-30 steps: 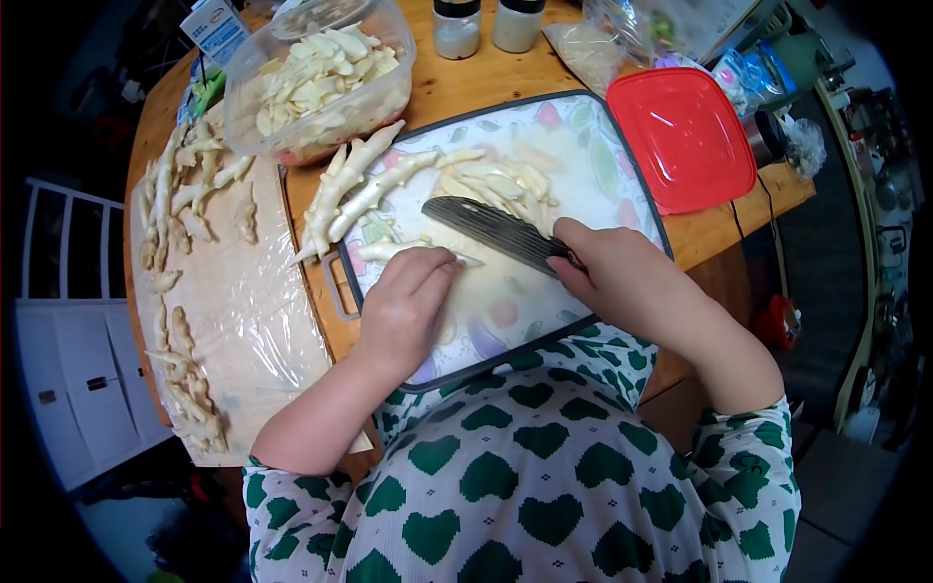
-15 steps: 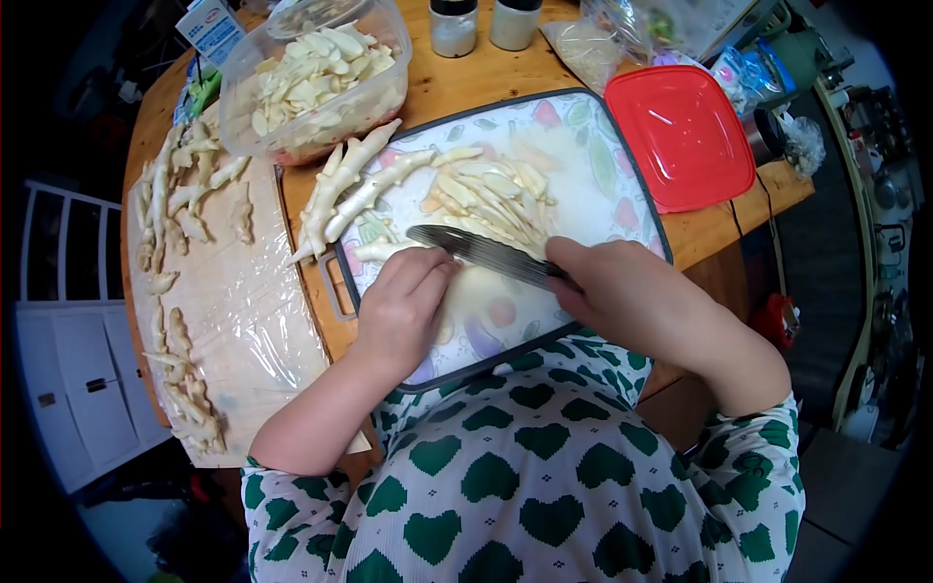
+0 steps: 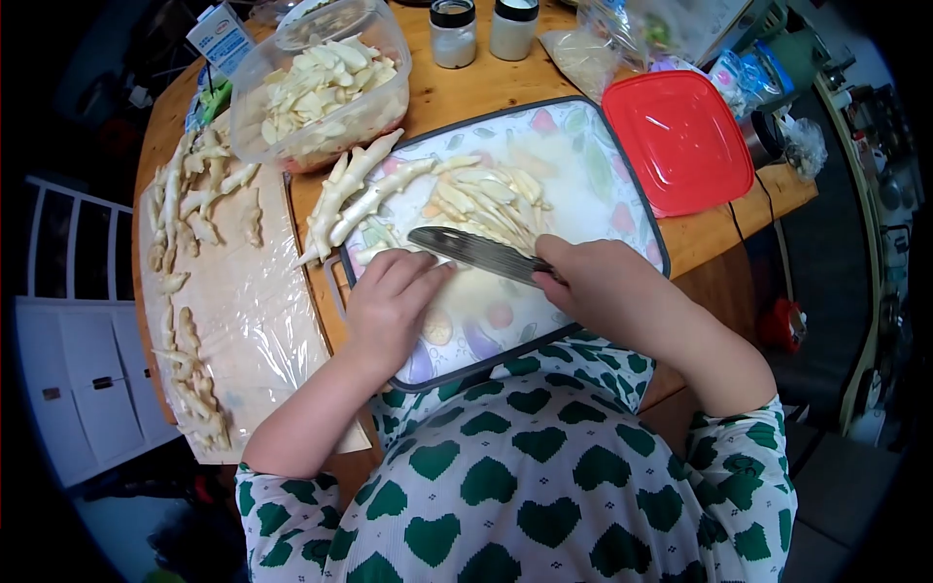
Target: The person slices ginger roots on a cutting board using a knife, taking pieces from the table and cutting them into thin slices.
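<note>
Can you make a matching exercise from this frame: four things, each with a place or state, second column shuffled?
Things:
1. knife
2. red lid
3. clear tub
4. plastic wrap sheet

Places or states:
A. lying flat on the wooden table, right of the cutting board
B. spread left of the cutting board, chicken feet along its edges
C. held in the right hand, blade over the board
D. behind the board, filled with pale cut pieces

Pairs: 1-C, 2-A, 3-D, 4-B

A red lid [image 3: 679, 139] lies beside two spice jars [image 3: 483, 29].
</note>
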Demonstrator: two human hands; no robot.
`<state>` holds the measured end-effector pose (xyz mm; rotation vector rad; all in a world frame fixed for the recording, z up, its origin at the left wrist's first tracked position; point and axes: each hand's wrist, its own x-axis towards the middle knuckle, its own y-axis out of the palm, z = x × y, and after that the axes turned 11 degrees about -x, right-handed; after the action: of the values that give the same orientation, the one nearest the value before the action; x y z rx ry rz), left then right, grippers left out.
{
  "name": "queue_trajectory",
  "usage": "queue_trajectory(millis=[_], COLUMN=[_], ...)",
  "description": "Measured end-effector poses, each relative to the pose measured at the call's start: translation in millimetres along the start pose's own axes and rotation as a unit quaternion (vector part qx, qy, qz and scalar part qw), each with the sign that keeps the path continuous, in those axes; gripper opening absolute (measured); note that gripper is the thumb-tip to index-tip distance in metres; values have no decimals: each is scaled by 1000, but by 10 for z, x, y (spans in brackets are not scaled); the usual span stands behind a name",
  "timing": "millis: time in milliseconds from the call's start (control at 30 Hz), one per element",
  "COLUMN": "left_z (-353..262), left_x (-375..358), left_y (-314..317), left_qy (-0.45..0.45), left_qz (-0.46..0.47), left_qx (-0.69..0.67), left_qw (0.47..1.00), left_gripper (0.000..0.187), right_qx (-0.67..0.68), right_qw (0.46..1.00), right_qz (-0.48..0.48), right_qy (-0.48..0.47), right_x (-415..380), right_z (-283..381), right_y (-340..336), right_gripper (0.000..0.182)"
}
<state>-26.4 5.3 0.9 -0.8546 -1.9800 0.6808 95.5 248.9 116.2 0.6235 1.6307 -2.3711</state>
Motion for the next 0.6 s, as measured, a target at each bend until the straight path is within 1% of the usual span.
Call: queue_trajectory(millis=[100, 167, 267, 433, 600], left_z=[8, 26, -19, -36, -23], left_x=[117, 202, 264, 225, 210], left_y=[-5, 69, 130, 181, 206], left_qy=[21, 24, 21, 10, 7], left_qz=[20, 17, 0, -30, -30], left_qx=[1, -14, -16, -16, -19], left_qw=[1000, 999, 1000, 999, 999], left_gripper=[40, 39, 34, 30, 30], right_qx=[-9, -27, -2, -13, -24], right_qw=[999, 998, 996, 998, 999], right_qz=[-30, -62, -80, -54, -23], right_qy=[-7, -18, -43, -38, -23], right_x=[-48, -38, -27, -172, -265], right_z=[-111, -173, -252, -137, -98], right_y=[-1, 4, 18, -120, -194], right_gripper=[18, 17, 18, 19, 19])
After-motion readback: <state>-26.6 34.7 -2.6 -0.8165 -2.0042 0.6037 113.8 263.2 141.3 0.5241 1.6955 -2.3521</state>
